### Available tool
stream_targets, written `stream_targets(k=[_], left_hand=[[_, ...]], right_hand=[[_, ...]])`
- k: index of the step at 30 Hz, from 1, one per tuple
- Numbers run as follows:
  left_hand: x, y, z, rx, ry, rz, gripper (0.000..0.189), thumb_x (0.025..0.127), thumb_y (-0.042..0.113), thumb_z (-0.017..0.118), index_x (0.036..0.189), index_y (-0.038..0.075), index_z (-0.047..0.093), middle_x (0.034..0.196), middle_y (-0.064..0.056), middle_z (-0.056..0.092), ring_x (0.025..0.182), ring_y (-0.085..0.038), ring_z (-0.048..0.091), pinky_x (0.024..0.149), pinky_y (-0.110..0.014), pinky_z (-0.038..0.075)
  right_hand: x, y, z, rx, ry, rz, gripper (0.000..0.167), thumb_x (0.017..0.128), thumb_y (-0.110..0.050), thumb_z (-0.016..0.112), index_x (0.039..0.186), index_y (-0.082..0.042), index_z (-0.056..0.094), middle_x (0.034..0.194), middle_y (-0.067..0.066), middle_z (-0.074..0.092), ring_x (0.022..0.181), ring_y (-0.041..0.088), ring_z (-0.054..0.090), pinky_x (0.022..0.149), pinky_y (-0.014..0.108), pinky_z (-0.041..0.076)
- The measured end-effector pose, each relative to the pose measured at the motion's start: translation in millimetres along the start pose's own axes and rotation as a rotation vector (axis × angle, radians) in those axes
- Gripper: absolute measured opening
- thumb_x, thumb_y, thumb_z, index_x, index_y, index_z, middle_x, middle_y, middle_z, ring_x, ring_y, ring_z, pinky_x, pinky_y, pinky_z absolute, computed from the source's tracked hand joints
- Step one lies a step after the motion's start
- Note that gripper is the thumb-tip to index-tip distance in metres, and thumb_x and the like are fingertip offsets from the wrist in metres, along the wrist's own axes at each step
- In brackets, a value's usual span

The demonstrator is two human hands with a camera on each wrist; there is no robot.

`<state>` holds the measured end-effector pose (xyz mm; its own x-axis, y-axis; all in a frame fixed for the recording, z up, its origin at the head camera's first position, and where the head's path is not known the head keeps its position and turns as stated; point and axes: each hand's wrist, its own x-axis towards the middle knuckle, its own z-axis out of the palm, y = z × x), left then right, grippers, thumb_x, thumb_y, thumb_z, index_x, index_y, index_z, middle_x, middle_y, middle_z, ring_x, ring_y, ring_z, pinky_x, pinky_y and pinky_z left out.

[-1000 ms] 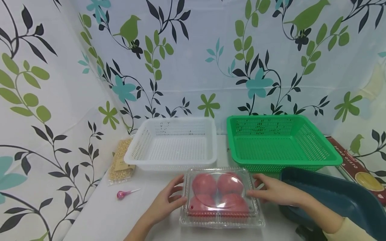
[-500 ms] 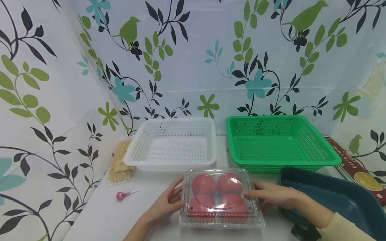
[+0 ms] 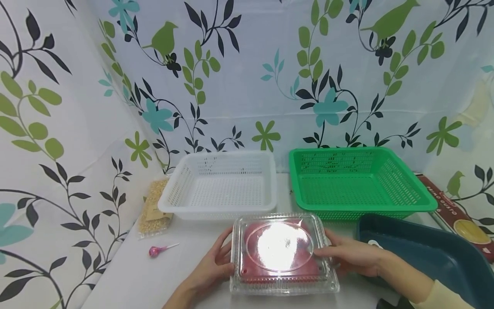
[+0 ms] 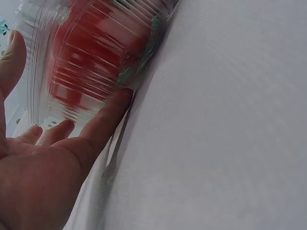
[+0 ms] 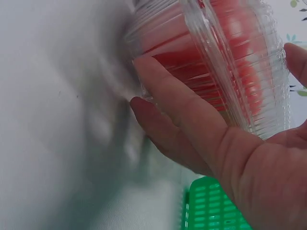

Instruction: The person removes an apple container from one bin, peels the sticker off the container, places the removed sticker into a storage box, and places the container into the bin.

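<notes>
A clear plastic clamshell box of round red fruit, which look like tomatoes, is at the front middle in the head view. Bright glare covers much of its lid. My left hand grips its left side; in the left wrist view the index fingertip is at the bottom edge and the thumb near the rim. On the other side my right hand holds the box, thumb over the lid edge. The right wrist view shows that hand's fingers reaching along the lower wall and under the bottom edge.
Behind the box stand a white basket and a green basket. A dark blue tub and a red-brown pack are at right. At left lie a bag of yellow grains and a pink lollipop.
The clamshell box has tilted slightly, and glare has spread over its lid. My right hand has shifted a little lower and closer round the box's side; the left thumb has moved slightly down.
</notes>
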<state>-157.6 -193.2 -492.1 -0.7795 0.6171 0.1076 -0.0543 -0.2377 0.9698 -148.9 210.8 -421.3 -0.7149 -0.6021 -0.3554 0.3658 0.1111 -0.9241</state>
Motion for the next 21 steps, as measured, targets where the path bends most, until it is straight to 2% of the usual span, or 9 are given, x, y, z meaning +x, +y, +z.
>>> stream_targets(k=[3,8,12,16,21], left_hand=[[-2.9,0.0,1.8,-0.004,0.018,-0.002,0.100,0.093,0.013,0.074,0.163,0.014,0.002,0.162,-0.028,0.019,0.142,-0.041,0.035,0.107,-0.047,0.043],[-8.0,7.8,4.7,0.023,0.066,-0.037,0.098,0.095,0.028,0.073,0.163,0.015,0.005,0.161,-0.027,0.024,0.142,-0.042,0.036,0.107,-0.045,0.043],[-11.6,15.7,6.5,0.022,0.072,-0.034,0.095,0.096,0.028,0.072,0.163,0.013,0.006,0.160,-0.028,0.024,0.139,-0.038,0.042,0.104,-0.045,0.046],[-13.1,22.8,7.9,0.005,0.073,-0.030,0.093,0.096,0.024,0.071,0.163,0.012,0.006,0.160,-0.028,0.025,0.135,-0.031,0.047,0.101,-0.046,0.049],[-13.8,30.4,9.8,0.015,0.091,-0.027,0.098,0.094,0.028,0.074,0.162,0.010,0.005,0.159,-0.028,0.026,0.135,-0.032,0.048,0.100,-0.047,0.050]], right_hand=[[-3.1,1.8,1.3,0.030,-0.015,-0.021,0.094,0.102,-0.018,0.058,0.159,-0.009,-0.016,0.140,0.029,0.043,0.112,0.038,0.061,0.090,0.057,0.053],[-9.6,3.0,1.8,0.059,-0.076,-0.047,0.092,0.104,-0.016,0.054,0.159,-0.013,-0.019,0.141,0.026,0.046,0.117,0.039,0.058,0.094,0.056,0.051],[-14.4,1.3,4.3,0.034,-0.095,-0.061,0.087,0.106,-0.020,0.050,0.159,-0.016,-0.019,0.145,0.027,0.043,0.120,0.038,0.056,0.095,0.055,0.051],[-18.4,-1.5,7.8,0.012,-0.109,-0.086,0.083,0.109,-0.023,0.046,0.158,-0.016,-0.021,0.137,0.024,0.052,0.116,0.037,0.059,0.091,0.054,0.053],[-21.3,-4.4,11.6,-0.005,-0.138,-0.131,0.080,0.110,-0.023,0.042,0.158,-0.017,-0.022,0.129,0.022,0.058,0.112,0.038,0.062,0.088,0.053,0.055]])
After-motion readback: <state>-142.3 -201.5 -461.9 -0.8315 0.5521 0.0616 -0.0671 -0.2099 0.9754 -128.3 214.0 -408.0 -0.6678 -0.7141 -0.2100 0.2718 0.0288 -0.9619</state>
